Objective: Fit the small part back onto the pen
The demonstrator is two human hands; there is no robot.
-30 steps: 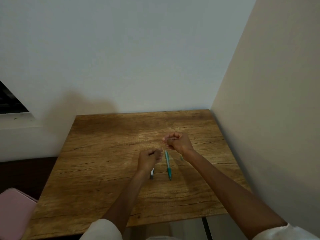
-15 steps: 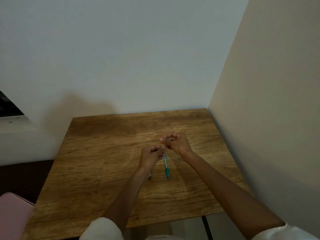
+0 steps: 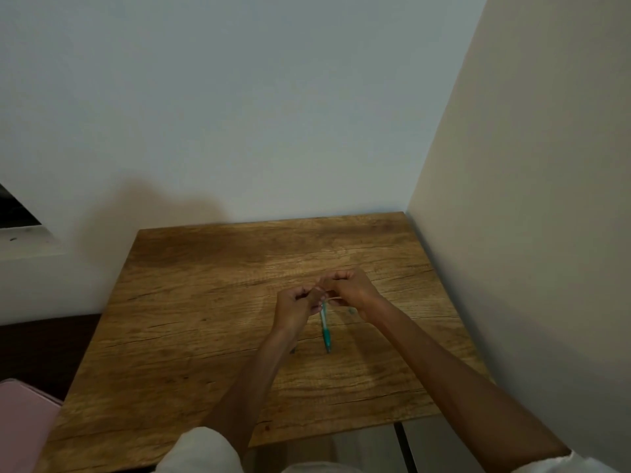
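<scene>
My left hand (image 3: 294, 306) and my right hand (image 3: 349, 290) are held close together just above the wooden table (image 3: 191, 322), both with curled fingers. A thin pale band (image 3: 330, 296), seemingly a rubber band, runs between them, and each hand pinches an end of it. Right below the hands a teal pen (image 3: 326, 331) lies flat on the table, tip toward me. The tip of a dark pen (image 3: 293, 350) shows beside my left forearm; the rest is hidden. A tiny teal piece (image 3: 352, 311) lies by my right wrist.
The table fills a corner, with a pale wall behind and a beige wall (image 3: 529, 233) along its right edge. A pink object (image 3: 24, 425) sits low at the left. A window sill (image 3: 24, 237) is at the far left.
My left hand has lifted off the dark pen and moved right, up to my right hand. The two hands now meet over the teal pen with the band between them.
</scene>
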